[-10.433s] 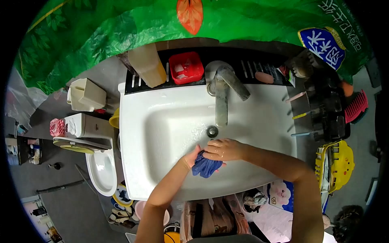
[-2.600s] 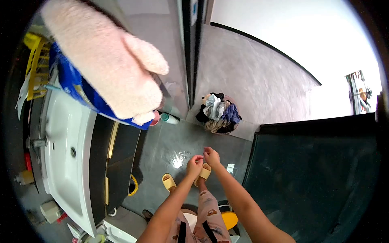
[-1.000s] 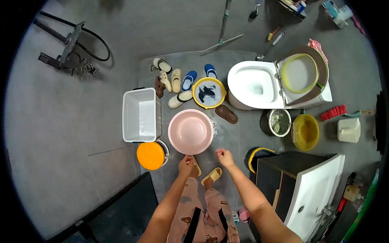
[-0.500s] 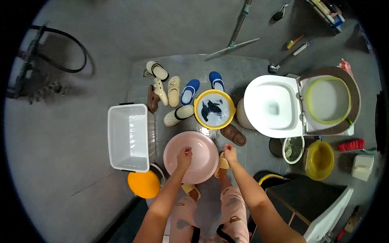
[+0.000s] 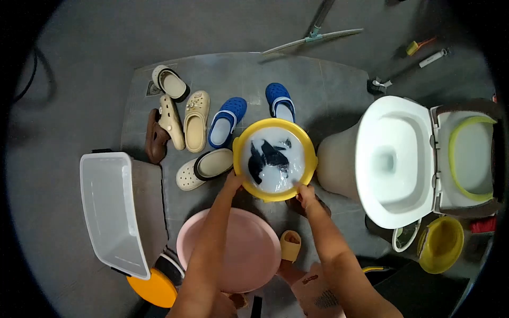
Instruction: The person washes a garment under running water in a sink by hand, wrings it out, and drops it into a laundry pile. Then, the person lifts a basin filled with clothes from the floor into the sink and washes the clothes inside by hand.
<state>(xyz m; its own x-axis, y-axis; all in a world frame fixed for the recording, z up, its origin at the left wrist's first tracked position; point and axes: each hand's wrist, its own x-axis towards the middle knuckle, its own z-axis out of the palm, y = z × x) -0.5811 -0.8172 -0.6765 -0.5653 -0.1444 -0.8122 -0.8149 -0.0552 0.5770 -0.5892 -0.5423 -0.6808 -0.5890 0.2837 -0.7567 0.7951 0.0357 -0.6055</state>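
A yellow basin (image 5: 273, 122) with milky water stands ahead of me on the tiled floor. Dark cloth (image 5: 273, 153) lies partly sunk in that water. My left hand (image 5: 233, 182) is closed on the basin's near left rim, its fingers mostly hidden by the edge. At the near right rim, my right hand (image 5: 305, 194) grips with the thumb over the edge. Under my left forearm rests a wide pink basin (image 5: 249, 254). A brown clog (image 5: 319, 206) shows partly behind my right hand.
Blue clogs (image 5: 228, 121), cream clogs (image 5: 196, 122) and a brown clog (image 5: 155, 139) lie around the far left. A white tub (image 5: 108, 204) stands left. To the right are an open toilet (image 5: 371, 153) and a yellow bucket (image 5: 458, 246). A squeegee (image 5: 334, 35) leans at the back.
Both hands have moved forward from above the pink basin and taken hold of the yellow basin's rim. The view has shifted closer to the yellow basin.
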